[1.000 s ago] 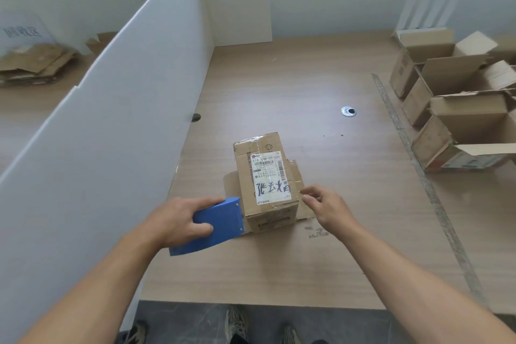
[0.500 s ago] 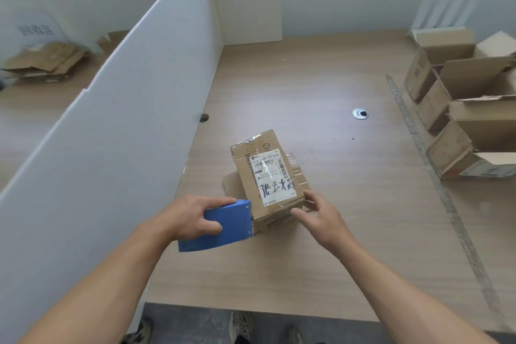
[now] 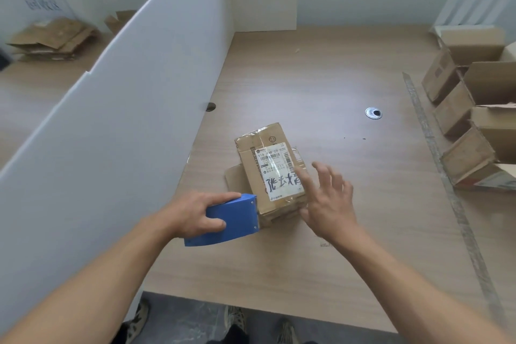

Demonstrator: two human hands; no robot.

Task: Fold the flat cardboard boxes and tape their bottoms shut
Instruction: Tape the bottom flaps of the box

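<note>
On the table (image 3: 307, 78), box (image 3: 268, 159) beside tape dispenser (image 3: 237, 218)

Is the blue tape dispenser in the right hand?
No, the left hand grips the blue tape dispenser; the right hand is open.

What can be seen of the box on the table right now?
The box is small, brown, worn cardboard, lying on the table. A white label with barcode and handwriting covers its top, under shiny clear tape. A flap lies flat at its left base. The blue dispenser in the left hand meets its near left corner; the open right hand is at its right edge, contact unclear.
</note>
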